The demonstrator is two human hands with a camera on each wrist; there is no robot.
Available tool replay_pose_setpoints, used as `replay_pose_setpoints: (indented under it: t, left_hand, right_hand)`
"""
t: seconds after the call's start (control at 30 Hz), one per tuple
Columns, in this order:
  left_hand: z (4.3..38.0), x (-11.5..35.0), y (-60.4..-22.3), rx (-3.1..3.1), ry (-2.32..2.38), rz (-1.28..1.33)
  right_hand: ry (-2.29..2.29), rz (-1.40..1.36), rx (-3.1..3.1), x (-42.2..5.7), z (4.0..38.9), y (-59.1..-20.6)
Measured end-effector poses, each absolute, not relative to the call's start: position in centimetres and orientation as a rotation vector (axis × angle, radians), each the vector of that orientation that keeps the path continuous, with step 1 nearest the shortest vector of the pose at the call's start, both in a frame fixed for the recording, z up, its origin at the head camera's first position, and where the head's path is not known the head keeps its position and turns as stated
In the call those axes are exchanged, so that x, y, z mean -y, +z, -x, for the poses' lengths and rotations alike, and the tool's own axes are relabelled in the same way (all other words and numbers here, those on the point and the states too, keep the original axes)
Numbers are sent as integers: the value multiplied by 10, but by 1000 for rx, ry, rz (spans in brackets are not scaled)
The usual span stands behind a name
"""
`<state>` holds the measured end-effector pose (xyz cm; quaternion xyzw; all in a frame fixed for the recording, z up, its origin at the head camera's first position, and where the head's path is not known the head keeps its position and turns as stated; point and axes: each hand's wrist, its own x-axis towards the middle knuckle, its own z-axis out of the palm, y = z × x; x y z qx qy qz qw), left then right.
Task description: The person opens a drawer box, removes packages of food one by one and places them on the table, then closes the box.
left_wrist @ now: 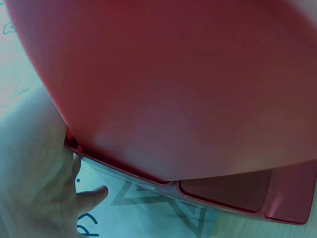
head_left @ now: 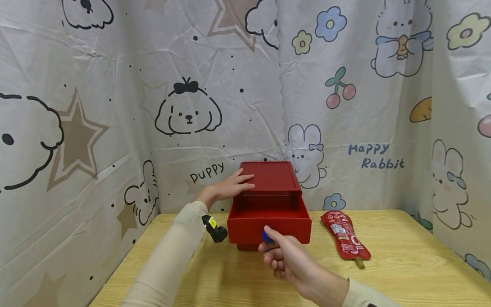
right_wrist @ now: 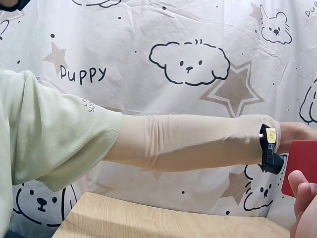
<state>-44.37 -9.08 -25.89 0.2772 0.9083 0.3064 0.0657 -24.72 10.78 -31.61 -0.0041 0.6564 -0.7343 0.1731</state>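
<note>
A red box (head_left: 268, 175) stands at the back of the table, its drawer (head_left: 245, 230) pulled out toward me. The visible inside of the drawer holds nothing. My left hand (head_left: 227, 186) rests on the box's top at the left edge, fingers spread. That hand (left_wrist: 34, 171) also shows in the left wrist view, beside the box. Thumb and fingers of my right hand (head_left: 294, 260) pinch the blue knob (head_left: 266, 237) on the drawer's front, partly hiding it. In the right wrist view, only part of this hand (right_wrist: 305, 203) appears at the right edge.
To the right of the box, a red spouted pouch (head_left: 342, 236) lies on the wooden table (head_left: 399, 256). A patterned curtain (head_left: 238, 106) hangs behind and along both sides. A black wrist camera (head_left: 215, 230) is strapped to my left wrist.
</note>
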Motion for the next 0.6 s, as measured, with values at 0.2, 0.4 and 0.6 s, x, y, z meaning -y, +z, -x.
replay_pose_setpoints:
  t: [0.2, 0.4, 0.6]
  left_hand:
    - [443, 90, -258, -2740, 919, -844]
    - [444, 90, -259, -2739, 922, -848]
    - [443, 91, -259, -2734, 932, -832]
  right_hand:
    - [-2101, 27, -1864, -107, 249, -317]
    - [-2100, 20, -1863, -106, 251, -318]
    - [-2096, 15, -1876, -105, 253, -318]
